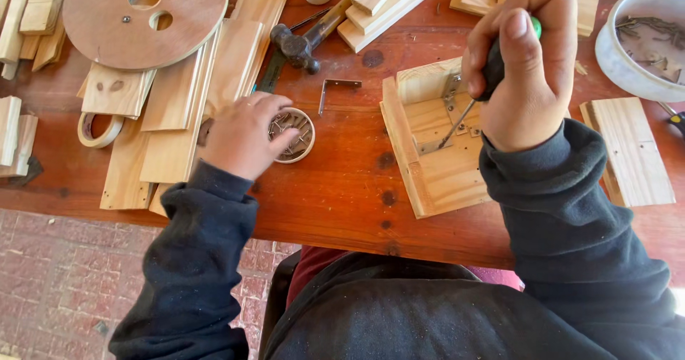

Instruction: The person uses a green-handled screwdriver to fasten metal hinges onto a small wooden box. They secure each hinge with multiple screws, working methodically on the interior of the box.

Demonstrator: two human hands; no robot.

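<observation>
A: What do we have under the right hand (524, 67)?

B: We see it closed in a fist around the dark handle of a screwdriver with a green cap (492, 71); the thin metal shaft slants down and to the left, and its tip rests on a small metal angle bracket (433, 144) inside the pale wooden corner piece made of 2 boards joined at a right angle (432, 153); that piece lies on the reddish-brown wooden bench (342, 181), right of its middle.

A: And the left hand (242, 135)?

B: We find it over the small round tin of screws (294, 134); the fingers (282, 140) are bent and dip into the tin, touching the screws; whether they have pinched 1 we cannot tell.

A: What lies around it?

B: Just beyond the tin we see a loose metal angle bracket (335, 90) flat on the bench, and further up a hammer with a dark head and wooden handle (303, 42); left of the hand lie several pale wooden planks (178, 110) side by side, with a round plywood disc with 2 holes (143, 17) resting on their far ends; a roll of tape (100, 128) sits near the left edge.

A: And on the right?

B: A white round bowl holding dark screws (642, 42) stands at the far right; a flat pale board (628, 149) lies just below it.
</observation>
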